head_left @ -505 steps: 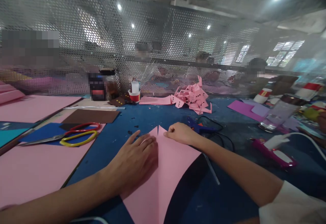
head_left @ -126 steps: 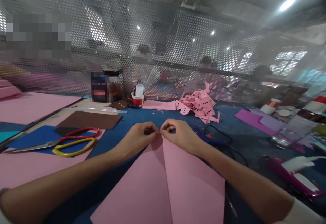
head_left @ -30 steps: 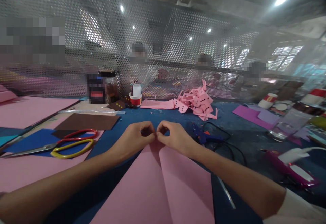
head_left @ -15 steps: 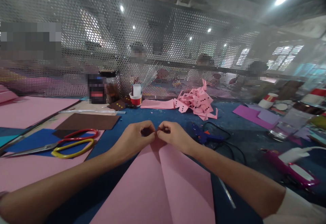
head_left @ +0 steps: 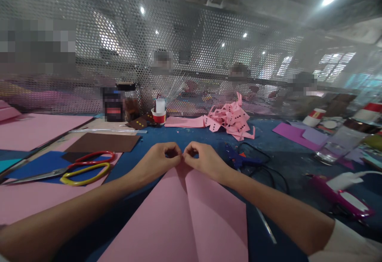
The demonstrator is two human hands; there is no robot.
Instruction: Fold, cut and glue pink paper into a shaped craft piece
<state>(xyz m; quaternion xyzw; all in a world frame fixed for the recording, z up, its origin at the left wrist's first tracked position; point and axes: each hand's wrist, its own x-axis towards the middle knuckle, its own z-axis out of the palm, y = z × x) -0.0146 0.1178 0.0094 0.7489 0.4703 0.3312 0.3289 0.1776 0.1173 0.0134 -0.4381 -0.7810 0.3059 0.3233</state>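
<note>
A large pink paper sheet (head_left: 167, 222), folded toward a point at its far end, lies in front of me on the blue table. At that tip my left hand (head_left: 164, 156) pinches the paper between thumb and forefinger. My right hand (head_left: 203, 156) pinches the same tip from the other side, the two sets of fingertips almost touching. The hands hide the very end of the fold. A crease line runs from the tip down the sheet toward me, and the right flap (head_left: 217, 210) lies over part of it.
Scissors (head_left: 86, 168) with red and yellow handles rest on blue and pink paper at left. A blue glue gun (head_left: 243, 158) and its cord lie right of my hands. Dotted pink paper pieces (head_left: 229, 121) are heaped behind. A magenta tool (head_left: 343, 196) lies at far right.
The pink sheet's near part has shifted slightly to the left. Both hands keep their pinch at the tip, with only a tiny movement of the fingers.
</note>
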